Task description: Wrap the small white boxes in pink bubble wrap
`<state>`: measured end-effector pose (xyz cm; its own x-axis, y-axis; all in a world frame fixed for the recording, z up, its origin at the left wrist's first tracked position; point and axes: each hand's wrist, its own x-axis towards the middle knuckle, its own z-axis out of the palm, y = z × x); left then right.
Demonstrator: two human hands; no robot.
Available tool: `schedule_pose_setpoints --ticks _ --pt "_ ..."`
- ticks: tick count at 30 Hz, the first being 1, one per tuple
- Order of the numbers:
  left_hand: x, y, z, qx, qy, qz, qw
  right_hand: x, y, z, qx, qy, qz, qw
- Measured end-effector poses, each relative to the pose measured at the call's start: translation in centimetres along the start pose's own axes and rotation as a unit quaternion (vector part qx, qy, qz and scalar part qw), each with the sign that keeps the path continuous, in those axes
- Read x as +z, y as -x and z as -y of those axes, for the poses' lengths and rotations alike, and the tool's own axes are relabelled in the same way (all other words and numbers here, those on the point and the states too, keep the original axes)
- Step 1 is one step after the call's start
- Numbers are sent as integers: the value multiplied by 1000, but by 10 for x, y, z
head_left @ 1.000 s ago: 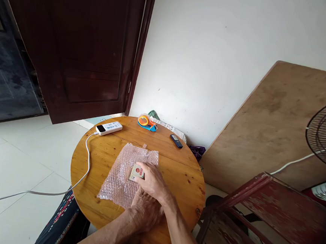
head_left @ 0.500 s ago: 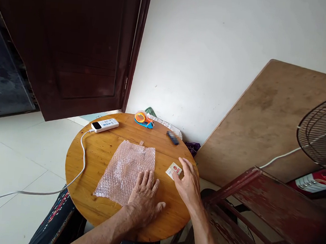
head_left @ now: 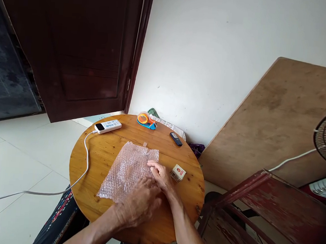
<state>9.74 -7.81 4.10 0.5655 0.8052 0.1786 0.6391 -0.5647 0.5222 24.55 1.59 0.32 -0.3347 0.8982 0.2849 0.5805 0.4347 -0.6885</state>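
A sheet of bubble wrap point(head_left: 125, 169) is laid at the lower centre of the frame on a round wooden bench point(head_left: 107, 146), overlapped at its right by the left hand point(head_left: 142, 197), blurred and partly curled, and by the right hand point(head_left: 161, 175), its fingers extended; whether anything is grasped by either cannot be told. Just right of the hands a small printed box point(head_left: 178, 172) is placed. Farther up, a tape dispenser point(head_left: 147, 121) is flanked by a dark handheld device point(head_left: 175, 139) at right and a white device point(head_left: 108, 126), joined to a cable point(head_left: 88, 161), at left.
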Motion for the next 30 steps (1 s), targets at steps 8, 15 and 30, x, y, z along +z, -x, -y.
schedule_pose_setpoints --ticks 8,15,30 --pt "-32 3 77 -122 -143 -16 982 10 16 22 -30 228 5 973" --pt "-26 14 100 -162 -175 -16 971 12 17 26 35 358 14 933" --pt "5 28 42 -37 -144 -33 988 9 17 22 14 333 6 943"
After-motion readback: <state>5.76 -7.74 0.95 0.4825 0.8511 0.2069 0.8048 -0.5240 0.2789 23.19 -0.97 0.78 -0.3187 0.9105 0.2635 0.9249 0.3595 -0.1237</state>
